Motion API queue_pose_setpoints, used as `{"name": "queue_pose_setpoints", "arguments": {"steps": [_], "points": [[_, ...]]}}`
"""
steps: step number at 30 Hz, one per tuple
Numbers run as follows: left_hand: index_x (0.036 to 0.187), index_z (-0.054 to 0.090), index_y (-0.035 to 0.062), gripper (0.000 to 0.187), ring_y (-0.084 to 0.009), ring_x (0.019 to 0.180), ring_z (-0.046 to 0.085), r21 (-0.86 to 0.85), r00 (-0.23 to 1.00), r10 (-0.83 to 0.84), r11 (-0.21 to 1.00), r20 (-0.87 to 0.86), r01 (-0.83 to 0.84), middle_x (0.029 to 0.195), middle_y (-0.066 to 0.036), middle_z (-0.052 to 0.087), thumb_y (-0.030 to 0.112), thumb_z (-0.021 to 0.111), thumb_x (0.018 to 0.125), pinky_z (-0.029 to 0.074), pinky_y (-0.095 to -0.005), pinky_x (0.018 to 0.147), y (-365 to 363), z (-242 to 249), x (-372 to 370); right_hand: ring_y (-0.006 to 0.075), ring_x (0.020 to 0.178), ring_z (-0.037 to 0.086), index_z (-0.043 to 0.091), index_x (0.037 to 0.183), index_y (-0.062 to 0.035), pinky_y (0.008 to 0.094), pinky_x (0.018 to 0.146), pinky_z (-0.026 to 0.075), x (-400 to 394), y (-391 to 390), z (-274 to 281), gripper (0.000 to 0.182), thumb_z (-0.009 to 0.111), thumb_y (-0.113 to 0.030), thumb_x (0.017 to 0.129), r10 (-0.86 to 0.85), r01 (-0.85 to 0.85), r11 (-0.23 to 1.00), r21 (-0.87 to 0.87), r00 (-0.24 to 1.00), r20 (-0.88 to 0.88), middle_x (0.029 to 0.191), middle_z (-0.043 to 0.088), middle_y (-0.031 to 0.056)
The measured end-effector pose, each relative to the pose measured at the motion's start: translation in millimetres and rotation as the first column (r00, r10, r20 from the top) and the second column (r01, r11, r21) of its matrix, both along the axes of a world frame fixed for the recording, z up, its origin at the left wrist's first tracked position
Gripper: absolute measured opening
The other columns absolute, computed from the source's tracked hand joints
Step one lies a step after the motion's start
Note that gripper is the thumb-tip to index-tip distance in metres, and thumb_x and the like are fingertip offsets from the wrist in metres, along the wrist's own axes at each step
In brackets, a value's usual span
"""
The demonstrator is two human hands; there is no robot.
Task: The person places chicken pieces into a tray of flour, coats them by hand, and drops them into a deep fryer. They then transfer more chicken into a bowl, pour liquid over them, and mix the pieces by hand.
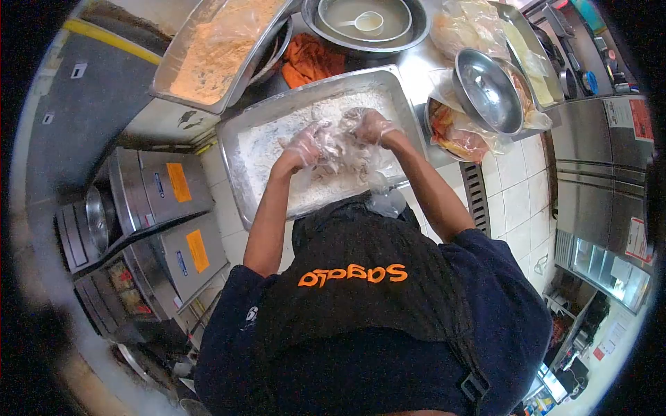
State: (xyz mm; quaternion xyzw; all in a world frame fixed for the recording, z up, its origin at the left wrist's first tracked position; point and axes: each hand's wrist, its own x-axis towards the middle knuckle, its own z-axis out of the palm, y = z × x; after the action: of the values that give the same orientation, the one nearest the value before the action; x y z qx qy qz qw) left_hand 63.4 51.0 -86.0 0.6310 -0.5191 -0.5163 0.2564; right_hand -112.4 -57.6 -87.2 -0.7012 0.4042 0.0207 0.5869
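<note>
A large metal tray (pixel 244 201) holds white flour (pixel 267 149) with floury lumps between my hands. My left hand (pixel 305 148), in a clear plastic glove, is down in the flour with its fingers curled inward. Close beside it, my right hand (pixel 373 127), gloved the same way, is also closed, its fingertips dusted white. Flour-coated lumps (pixel 336 149) lie against the fingers of both hands; flour and the gloves hide what exactly is gripped. Loose clear plastic (pixel 386 201) hangs at the tray's near edge.
Left of the tray stands a second tray (pixel 223 97) of orange-tinted powder. Behind are an orange cloth (pixel 312 59) and a basin (pixel 316 41) holding liquid and a small white-handled strainer or scoop (pixel 368 22). A metal bowl (pixel 488 90) rests over bagged raw meat (pixel 454 135) at right.
</note>
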Motion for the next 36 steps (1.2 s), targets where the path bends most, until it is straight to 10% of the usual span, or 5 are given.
{"name": "queue_pose_setpoints", "arguments": {"steps": [7,24,30,34,36], "points": [[0.126,0.029,0.0025,0.069,-0.0256,0.103,0.048,-0.171,0.847,0.011,0.981,0.532,0.094,0.111,-0.02,0.049,0.005,0.062,0.065,0.037,-0.0312,0.089,13.3,-12.5,-0.8,0.0231,0.082,0.058,0.051,0.111,-0.0054,0.0331,0.075,0.045,-10.9,4.4,-11.3,0.047,0.063,-0.016,0.067,0.082,-0.038,0.935,-0.352,0.991,0.109,0.094,0.06,0.0146],[0.12,0.031,-0.0035,0.064,-0.0257,0.093,0.055,-0.112,0.823,0.338,0.94,0.458,-0.323,0.103,-0.018,0.056,0.035,0.056,0.076,0.043,-0.0302,0.079,32.8,-106.6,37.1,0.0234,0.078,0.056,0.06,0.095,-0.003,0.0368,0.071,0.043,-36.5,5.1,-26.4,0.049,0.057,-0.047,0.074,-0.063,-0.057,0.968,-0.246,0.888,-0.456,0.087,0.06,0.0147],[0.13,0.026,0.0049,0.07,-0.0283,0.109,0.044,0.408,0.85,0.487,0.831,-0.2,-0.379,0.118,-0.017,0.047,0.049,0.045,0.08,0.035,-0.0417,0.091,34.3,-150.6,-25.2,0.0197,0.085,0.051,0.054,0.106,-0.0101,0.0362,0.068,0.043,-37.8,44.2,-93.6,0.042,0.061,-0.035,0.073,-0.054,0.149,0.784,0.602,0.984,-0.172,0.105,0.056,0.0026],[0.129,0.03,0.0067,0.063,-0.0248,0.113,0.039,0.563,0.681,0.467,0.821,-0.564,-0.097,0.121,-0.012,0.045,0.039,0.052,0.08,0.035,-0.0408,0.09,17.1,-111.8,-42.7,0.0179,0.066,0.052,0.058,0.088,0.0009,0.0351,0.059,0.044,-12.4,50.2,-55.5,0.035,0.063,-0.029,0.071,0.354,-0.35,0.933,0.089,0.935,-0.027,0.081,0.061,0.009],[0.125,0.038,0.0065,0.058,-0.0233,0.108,0.044,-0.046,0.962,0.176,0.981,-0.207,-0.189,0.117,-0.012,0.048,0.03,0.059,0.076,0.04,-0.041,0.085,11.3,-63.9,-42.8,0.0176,0.06,0.052,0.058,0.083,0.0042,0.0348,0.056,0.044,-11.8,45.2,-56.9,0.038,0.064,-0.031,0.07,0.378,-0.399,0.911,-0.109,0.91,-0.173,0.073,0.061,0.0109]]}}
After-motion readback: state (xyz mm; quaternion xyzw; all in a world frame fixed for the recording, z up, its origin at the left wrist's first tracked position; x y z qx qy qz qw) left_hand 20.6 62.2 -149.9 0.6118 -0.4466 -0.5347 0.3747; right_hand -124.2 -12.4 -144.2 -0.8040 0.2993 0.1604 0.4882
